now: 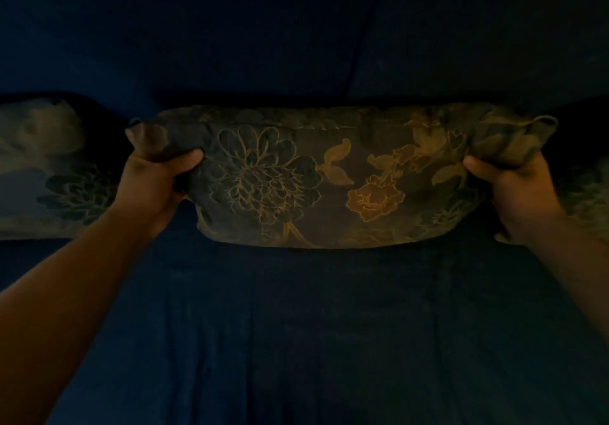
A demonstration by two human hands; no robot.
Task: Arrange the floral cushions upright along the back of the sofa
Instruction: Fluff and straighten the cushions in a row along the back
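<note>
A floral cushion (333, 177), dark with gold flower outlines, stands on its long edge against the back of the dark blue sofa (296, 45). My left hand (158, 177) grips its left end and my right hand (514, 187) grips its right end. A second floral cushion (49, 167) leans at the far left. Part of a third floral cushion (590, 203) shows behind my right wrist at the right edge. The scene is very dim.
The blue sofa seat (296, 325) stretches toward me below the cushions. A vertical seam (359, 45) splits the backrest right of centre.
</note>
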